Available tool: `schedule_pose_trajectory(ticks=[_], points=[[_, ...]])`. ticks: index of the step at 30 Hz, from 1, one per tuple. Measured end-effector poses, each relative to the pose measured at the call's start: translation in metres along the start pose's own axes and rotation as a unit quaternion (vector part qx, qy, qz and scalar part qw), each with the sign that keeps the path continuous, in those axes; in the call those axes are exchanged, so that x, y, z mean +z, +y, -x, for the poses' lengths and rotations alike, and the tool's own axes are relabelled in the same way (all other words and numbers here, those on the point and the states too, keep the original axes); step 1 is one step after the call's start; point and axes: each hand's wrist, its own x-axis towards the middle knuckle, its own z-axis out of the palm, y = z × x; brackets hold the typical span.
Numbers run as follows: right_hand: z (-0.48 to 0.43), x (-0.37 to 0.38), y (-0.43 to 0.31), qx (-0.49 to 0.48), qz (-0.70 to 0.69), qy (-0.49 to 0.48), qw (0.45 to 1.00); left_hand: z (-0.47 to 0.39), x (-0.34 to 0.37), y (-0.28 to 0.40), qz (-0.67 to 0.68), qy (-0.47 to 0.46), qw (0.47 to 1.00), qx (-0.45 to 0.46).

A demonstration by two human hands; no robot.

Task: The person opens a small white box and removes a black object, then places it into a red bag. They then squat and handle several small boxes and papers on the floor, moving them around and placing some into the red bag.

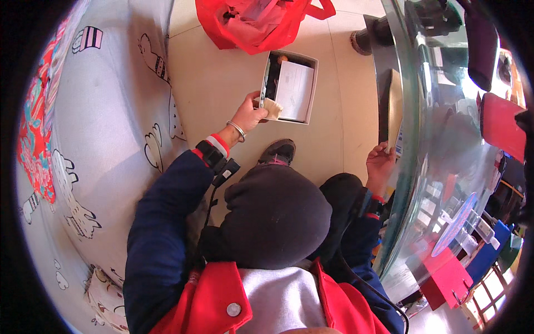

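Note:
A shallow open cardboard box [313,94] sits on the floor ahead of me. Inside lie a white printed box [294,89], a small orange-brown item [282,59] and dark things I cannot make out. My left hand [250,116] is at the near left corner, with a cream folded piece [273,109], perhaps cloth or paper, between thumb and fingers. Whether those fingers also grip the box wall, I cannot tell. At the right, beside the glass table, my right hand [380,160] pinches the near end of a tan flat panel [394,106].
A red bag [250,29] with crumpled contents stands just beyond the box. To the left is a pale patterned cover [108,108] over furniture. The glass tabletop [442,167] runs along the right, with a dark table leg [362,41] at the back. My shoe [277,151] is near the box.

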Motion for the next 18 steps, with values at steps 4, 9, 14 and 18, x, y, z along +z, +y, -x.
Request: schedule_pose_trajectory(ticks=[4,9,14,18], points=[[0.003,0.002,0.015,-0.008,-0.03,0.014,0.999,0.002,0.0,-0.007,0.029,0.016,0.999,0.027],[0.006,0.012,0.028,-0.042,-0.027,0.057,0.997,0.0,-0.002,-0.009,0.043,0.014,0.999,0.013],[0.003,0.004,0.026,-0.025,0.021,0.084,0.996,0.001,-0.004,-0.007,-0.021,-0.026,0.997,0.073],[0.002,-0.016,0.031,-0.132,0.026,0.077,0.988,0.012,-0.016,-0.017,0.08,-0.021,0.996,-0.025]])
